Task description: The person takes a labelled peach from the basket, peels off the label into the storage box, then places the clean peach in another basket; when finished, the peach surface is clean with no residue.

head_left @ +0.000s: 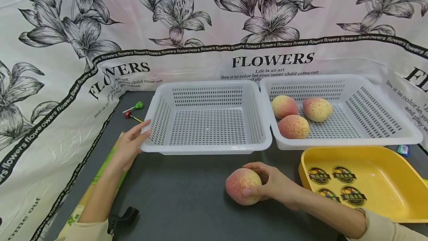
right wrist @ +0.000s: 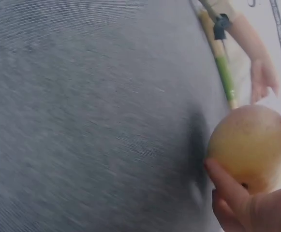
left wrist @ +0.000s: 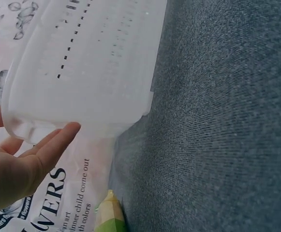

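My right hand (head_left: 279, 185) grips a peach (head_left: 243, 186), its pink and yellow skin speckled, low over the grey table in front of the baskets. Fingers and thumb sit on either side of the fruit in the right wrist view. At the left end of a white perforated basket (head_left: 206, 148), my left hand (head_left: 128, 148) holds the rim near its front corner. The left wrist view shows fingers (left wrist: 58, 145) against the outside, under the rim. Three more peaches (head_left: 293, 127) lie in the left part of a second white basket (head_left: 347, 142), standing directly beside the first.
A yellow tray (head_left: 394, 185) with round dark stickers is at the right front. Green and red lollipops (head_left: 138, 105) lie beyond my left hand. A green and yellow packet (head_left: 97, 187) lies under the left forearm. A flower-printed sheet (head_left: 200, 62) rises behind the baskets.
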`<state>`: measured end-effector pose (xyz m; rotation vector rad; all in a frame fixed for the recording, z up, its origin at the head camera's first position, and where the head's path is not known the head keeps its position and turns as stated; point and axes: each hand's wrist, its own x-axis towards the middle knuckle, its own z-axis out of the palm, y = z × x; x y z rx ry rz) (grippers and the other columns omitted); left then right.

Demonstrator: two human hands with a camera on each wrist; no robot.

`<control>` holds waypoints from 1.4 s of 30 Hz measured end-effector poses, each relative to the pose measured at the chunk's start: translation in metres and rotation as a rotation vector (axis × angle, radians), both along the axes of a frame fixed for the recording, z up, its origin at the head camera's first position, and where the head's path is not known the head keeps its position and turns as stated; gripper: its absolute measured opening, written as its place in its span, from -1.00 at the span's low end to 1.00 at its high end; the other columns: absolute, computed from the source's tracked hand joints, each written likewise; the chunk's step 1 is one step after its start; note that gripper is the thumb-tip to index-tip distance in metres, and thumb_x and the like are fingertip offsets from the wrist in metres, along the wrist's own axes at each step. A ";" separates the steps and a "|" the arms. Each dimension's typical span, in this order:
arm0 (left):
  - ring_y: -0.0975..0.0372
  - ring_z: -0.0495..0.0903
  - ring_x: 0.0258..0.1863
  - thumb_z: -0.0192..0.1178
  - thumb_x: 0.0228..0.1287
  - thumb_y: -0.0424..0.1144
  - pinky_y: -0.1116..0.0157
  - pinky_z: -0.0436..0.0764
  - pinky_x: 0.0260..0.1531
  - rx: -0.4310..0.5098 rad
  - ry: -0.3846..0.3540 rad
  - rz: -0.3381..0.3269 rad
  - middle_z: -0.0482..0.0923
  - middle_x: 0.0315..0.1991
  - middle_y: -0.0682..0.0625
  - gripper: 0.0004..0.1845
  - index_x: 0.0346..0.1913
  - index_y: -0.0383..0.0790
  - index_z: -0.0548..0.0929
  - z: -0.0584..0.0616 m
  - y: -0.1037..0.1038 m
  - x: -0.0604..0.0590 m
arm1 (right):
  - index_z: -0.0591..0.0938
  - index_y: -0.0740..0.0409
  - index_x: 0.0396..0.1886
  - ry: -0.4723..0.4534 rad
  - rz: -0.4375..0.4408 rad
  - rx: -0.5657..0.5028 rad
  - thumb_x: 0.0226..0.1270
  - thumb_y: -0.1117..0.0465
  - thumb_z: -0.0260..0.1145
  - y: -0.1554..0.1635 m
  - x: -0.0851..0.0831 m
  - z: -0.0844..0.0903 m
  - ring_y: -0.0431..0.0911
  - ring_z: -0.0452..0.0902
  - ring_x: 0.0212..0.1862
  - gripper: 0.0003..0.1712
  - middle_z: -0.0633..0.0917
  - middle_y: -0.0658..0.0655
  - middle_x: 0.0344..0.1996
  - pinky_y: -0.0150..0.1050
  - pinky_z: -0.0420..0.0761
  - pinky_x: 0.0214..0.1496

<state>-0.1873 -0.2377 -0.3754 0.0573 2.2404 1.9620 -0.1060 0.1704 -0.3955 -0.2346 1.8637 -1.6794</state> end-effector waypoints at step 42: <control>0.27 0.49 0.03 -0.07 0.52 -0.21 0.34 0.58 -0.18 0.041 0.009 -0.022 0.11 0.39 -0.29 -0.42 0.49 -0.24 0.06 0.000 -0.003 0.007 | -0.28 0.35 0.47 -0.078 -0.058 0.442 0.42 0.00 0.18 0.220 -0.131 0.042 0.16 0.37 0.16 0.03 0.19 0.50 0.28 0.04 0.50 0.06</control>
